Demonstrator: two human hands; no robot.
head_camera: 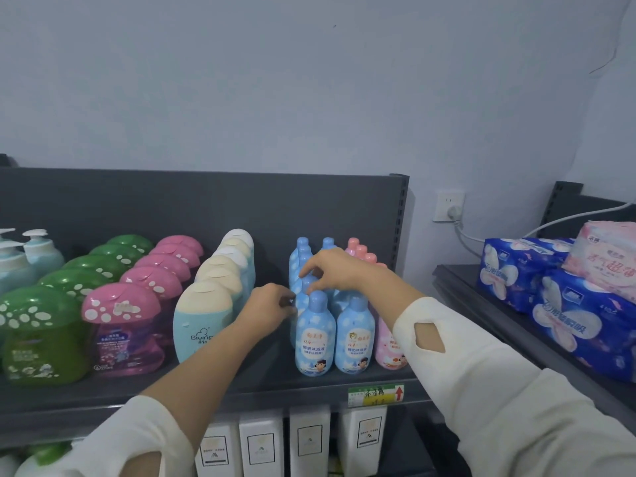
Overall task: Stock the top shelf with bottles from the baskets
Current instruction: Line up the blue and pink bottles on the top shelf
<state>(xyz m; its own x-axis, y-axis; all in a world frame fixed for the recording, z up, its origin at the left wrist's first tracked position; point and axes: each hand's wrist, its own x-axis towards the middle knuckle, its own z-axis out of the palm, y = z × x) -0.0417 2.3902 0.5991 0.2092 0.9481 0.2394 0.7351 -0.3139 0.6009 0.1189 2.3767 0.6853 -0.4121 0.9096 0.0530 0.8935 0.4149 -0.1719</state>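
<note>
Though crowded, smooth round-shouldered blue bottles (pixel 315 333).

Small sky-blue cloud-print plastic bottles (pixel 315 335) stand upright in two front-to-back rows at right end of dark grey metal top shelf (pixel 261 383), touching. Same-shaped pink bottles (pixel 387 346) row just right of them. Left row's second bottle (pixel 303 302): right hand (pixel 339 270) pinches its cap, left hand (pixel 272 304) grips its side.
</note>
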